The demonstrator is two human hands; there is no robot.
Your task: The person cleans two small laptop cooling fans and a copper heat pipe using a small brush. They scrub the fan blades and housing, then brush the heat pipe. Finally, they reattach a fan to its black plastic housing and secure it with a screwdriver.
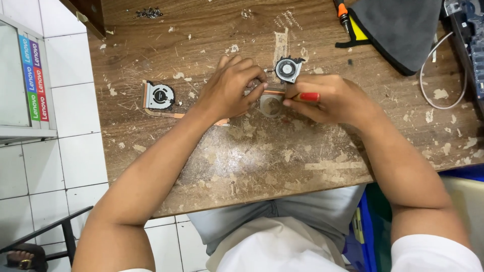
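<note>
The left hand [233, 86] pinches a round fan housing [272, 105] on the worn wooden tabletop [262, 161]. The right hand [333, 100] grips a red-handled tool [305, 97] against it. A second fan [288, 69] lies just beyond.

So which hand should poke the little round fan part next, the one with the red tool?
Probably the right hand: it holds the red-handled tool, its tip at the round fan part. The left hand rests on that part's other side, seemingly steadying it.
</note>
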